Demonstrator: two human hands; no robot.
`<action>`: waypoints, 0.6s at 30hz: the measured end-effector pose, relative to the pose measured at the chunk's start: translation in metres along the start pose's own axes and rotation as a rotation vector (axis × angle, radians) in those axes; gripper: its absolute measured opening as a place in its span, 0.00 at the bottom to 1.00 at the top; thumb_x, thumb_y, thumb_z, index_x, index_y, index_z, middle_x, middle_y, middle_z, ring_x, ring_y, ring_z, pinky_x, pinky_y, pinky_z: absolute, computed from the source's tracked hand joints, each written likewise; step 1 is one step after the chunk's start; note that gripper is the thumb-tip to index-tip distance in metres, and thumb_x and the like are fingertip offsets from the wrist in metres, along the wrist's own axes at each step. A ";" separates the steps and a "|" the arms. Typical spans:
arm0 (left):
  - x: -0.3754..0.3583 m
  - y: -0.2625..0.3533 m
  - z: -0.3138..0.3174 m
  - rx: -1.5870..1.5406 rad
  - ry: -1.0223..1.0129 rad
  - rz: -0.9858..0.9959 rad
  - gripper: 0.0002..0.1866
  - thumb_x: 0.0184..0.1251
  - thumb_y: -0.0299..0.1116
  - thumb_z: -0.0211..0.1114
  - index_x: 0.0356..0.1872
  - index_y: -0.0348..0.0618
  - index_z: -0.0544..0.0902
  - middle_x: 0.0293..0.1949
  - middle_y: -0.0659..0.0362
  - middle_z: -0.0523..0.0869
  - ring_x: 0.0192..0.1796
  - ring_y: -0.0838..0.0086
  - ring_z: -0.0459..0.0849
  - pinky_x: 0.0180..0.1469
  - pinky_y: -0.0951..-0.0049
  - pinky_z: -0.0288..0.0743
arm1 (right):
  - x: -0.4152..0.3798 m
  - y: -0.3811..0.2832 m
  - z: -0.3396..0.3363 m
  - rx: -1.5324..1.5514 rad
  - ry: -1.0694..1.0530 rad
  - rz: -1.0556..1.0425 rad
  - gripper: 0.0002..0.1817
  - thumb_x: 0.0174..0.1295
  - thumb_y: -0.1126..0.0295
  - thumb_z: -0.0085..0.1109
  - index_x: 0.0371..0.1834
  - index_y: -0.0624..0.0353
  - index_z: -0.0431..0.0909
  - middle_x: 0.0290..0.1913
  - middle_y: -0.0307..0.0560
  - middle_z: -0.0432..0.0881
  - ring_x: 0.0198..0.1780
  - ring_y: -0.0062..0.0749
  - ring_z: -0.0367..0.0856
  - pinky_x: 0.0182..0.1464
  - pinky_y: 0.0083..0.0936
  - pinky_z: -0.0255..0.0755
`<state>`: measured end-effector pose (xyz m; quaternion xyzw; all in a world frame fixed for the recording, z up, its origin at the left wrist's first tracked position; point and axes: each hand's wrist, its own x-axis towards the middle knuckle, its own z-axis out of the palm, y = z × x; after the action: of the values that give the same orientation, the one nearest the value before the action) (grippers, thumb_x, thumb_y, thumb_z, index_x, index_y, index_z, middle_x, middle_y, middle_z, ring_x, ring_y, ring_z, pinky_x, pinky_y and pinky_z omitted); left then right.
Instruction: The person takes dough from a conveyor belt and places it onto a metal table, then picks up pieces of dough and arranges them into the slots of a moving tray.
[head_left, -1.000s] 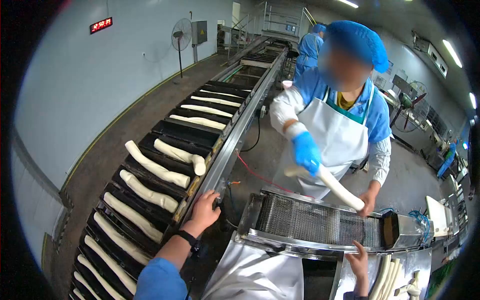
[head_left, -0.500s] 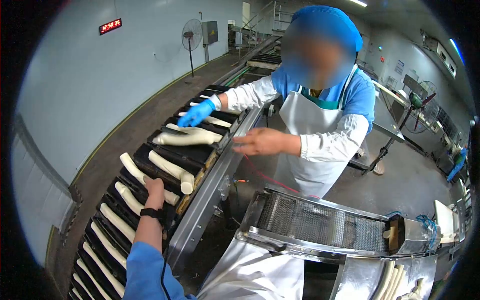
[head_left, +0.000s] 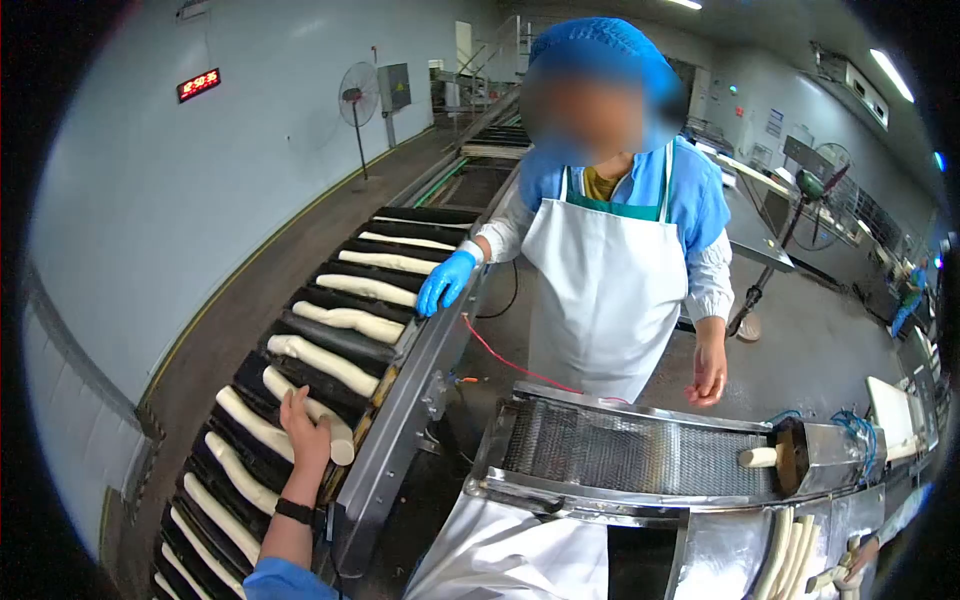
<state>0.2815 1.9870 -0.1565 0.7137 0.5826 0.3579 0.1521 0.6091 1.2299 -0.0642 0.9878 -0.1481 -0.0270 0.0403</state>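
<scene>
My left hand (head_left: 305, 430), with a black band at the wrist, is closed over a thick cream-coloured stick (head_left: 333, 432). This stick lies in a black trough of the slatted conveyor (head_left: 355, 378), its blunt round end towards the metal rail. A longer cream stick (head_left: 325, 365) rests in the trough just beyond my hand. Another one (head_left: 252, 424) lies close on the near side. My right hand is out of view.
Across the rail (head_left: 395, 425) stands a person (head_left: 610, 270), one blue glove (head_left: 446, 284) at the conveyor edge. A mesh belt (head_left: 640, 450) runs to a metal housing (head_left: 835, 455). Several sticks (head_left: 785, 555) lie on a steel tray; another person's hand (head_left: 862, 558) is beside them.
My left hand has moved from one stick to the thicker one beyond it. The conveyor has shifted towards me. The person opposite has withdrawn both hands from the sticks, lowering the bare one.
</scene>
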 end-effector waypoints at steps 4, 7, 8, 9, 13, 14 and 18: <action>0.025 -0.046 0.056 -0.186 0.052 -0.307 0.47 0.48 0.22 0.72 0.74 0.34 0.61 0.73 0.35 0.61 0.74 0.42 0.62 0.77 0.57 0.55 | -0.014 -0.017 0.000 -0.007 0.067 -0.079 0.56 0.62 0.28 0.50 0.76 0.71 0.58 0.71 0.77 0.65 0.74 0.66 0.60 0.76 0.49 0.55; 0.023 -0.044 0.052 -0.901 -0.081 -0.659 0.44 0.54 0.22 0.68 0.74 0.36 0.59 0.64 0.44 0.73 0.58 0.52 0.79 0.61 0.59 0.75 | -0.026 -0.032 -0.007 -0.029 0.062 -0.059 0.56 0.63 0.27 0.47 0.75 0.71 0.59 0.71 0.77 0.64 0.75 0.66 0.58 0.77 0.49 0.53; 0.012 0.020 -0.001 -0.998 -0.285 -0.679 0.28 0.61 0.27 0.64 0.64 0.38 0.71 0.52 0.51 0.81 0.51 0.61 0.83 0.54 0.62 0.78 | -0.020 -0.031 0.002 -0.077 0.085 -0.074 0.55 0.64 0.27 0.47 0.75 0.71 0.59 0.71 0.77 0.64 0.75 0.66 0.58 0.77 0.49 0.52; 0.007 -0.041 0.015 -0.664 -0.280 0.100 0.16 0.64 0.31 0.64 0.52 0.41 0.79 0.43 0.56 0.84 0.47 0.65 0.84 0.51 0.63 0.79 | -0.016 -0.031 0.011 -0.122 0.109 -0.086 0.55 0.64 0.28 0.47 0.75 0.71 0.59 0.72 0.77 0.64 0.75 0.66 0.58 0.77 0.49 0.52; 0.021 -0.029 0.000 -1.150 -0.215 -0.575 0.13 0.66 0.40 0.65 0.44 0.43 0.79 0.35 0.58 0.81 0.42 0.66 0.82 0.49 0.64 0.79 | 0.009 -0.044 0.041 -0.024 0.089 0.232 0.59 0.47 0.47 0.75 0.82 0.48 0.50 0.73 0.77 0.60 0.77 0.70 0.54 0.76 0.56 0.52; 0.049 -0.094 0.025 -1.278 -0.260 -0.685 0.13 0.66 0.42 0.64 0.42 0.44 0.78 0.35 0.59 0.81 0.41 0.66 0.82 0.48 0.63 0.80 | 0.013 -0.046 0.044 -0.101 0.027 0.265 0.63 0.47 0.39 0.72 0.84 0.42 0.45 0.75 0.79 0.57 0.77 0.71 0.54 0.76 0.56 0.51; 0.092 -0.177 0.048 -1.059 -0.109 -0.752 0.17 0.63 0.31 0.58 0.52 0.36 0.77 0.41 0.55 0.82 0.41 0.61 0.85 0.47 0.57 0.83 | 0.004 -0.064 0.036 -0.064 0.066 0.240 0.64 0.45 0.37 0.72 0.84 0.41 0.46 0.74 0.78 0.58 0.76 0.73 0.54 0.74 0.59 0.53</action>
<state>0.1924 2.1316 -0.2712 0.3067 0.5288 0.4823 0.6275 0.6291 1.2870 -0.1056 0.9615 -0.2629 0.0059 0.0796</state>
